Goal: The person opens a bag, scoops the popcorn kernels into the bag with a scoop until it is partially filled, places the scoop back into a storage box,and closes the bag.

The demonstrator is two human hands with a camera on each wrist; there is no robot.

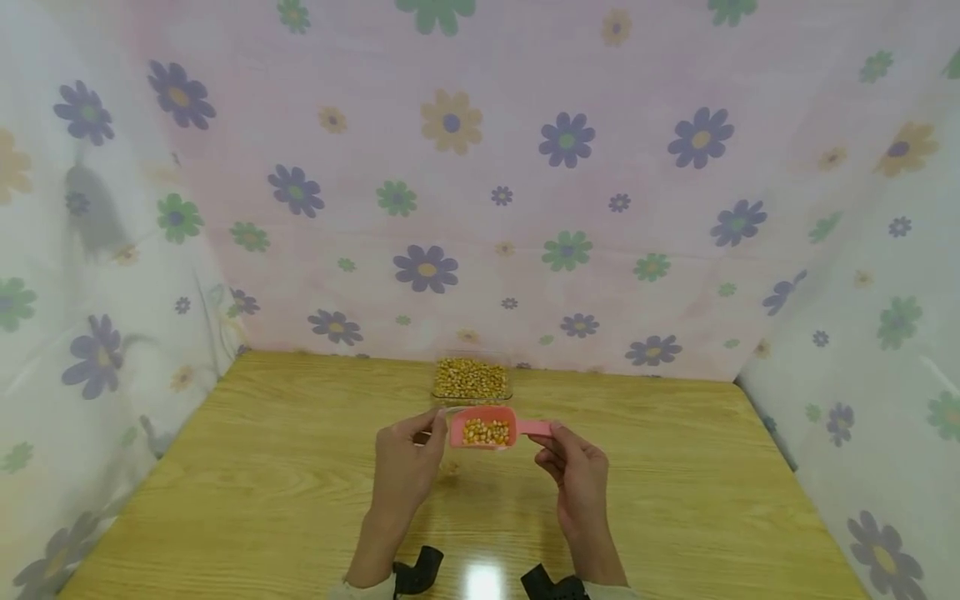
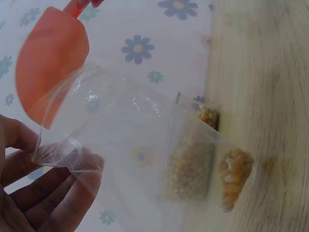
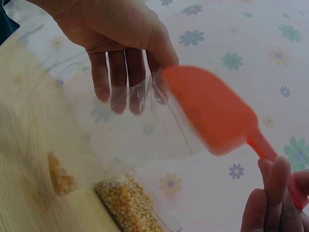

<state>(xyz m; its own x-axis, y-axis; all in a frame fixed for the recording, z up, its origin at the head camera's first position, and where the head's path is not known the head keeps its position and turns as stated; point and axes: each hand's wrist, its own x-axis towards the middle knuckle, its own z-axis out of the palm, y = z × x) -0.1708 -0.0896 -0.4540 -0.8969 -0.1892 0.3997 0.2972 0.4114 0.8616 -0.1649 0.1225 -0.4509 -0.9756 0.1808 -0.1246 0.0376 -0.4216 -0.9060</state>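
Observation:
My right hand (image 1: 583, 483) pinches the handle of a pink-orange scoop (image 1: 491, 413), held level above the table. Yellow corn kernels (image 1: 486, 432) lie in the scoop's bowl. With thumb and fingers, my left hand (image 1: 408, 467) grips the top edge of a clear plastic bag (image 2: 125, 111). The scoop's front lip is right at the bag's mouth, beside the left fingers. Below, the bag hangs down, and a small clump of kernels (image 2: 234, 176) sits in its bottom corner.
Behind the hands, a clear rectangular container (image 1: 434, 394) full of corn kernels stands near the back edge of the wood-grain table (image 1: 285, 467). A flower-printed cloth (image 1: 502, 167) encloses the table at the back and both sides.

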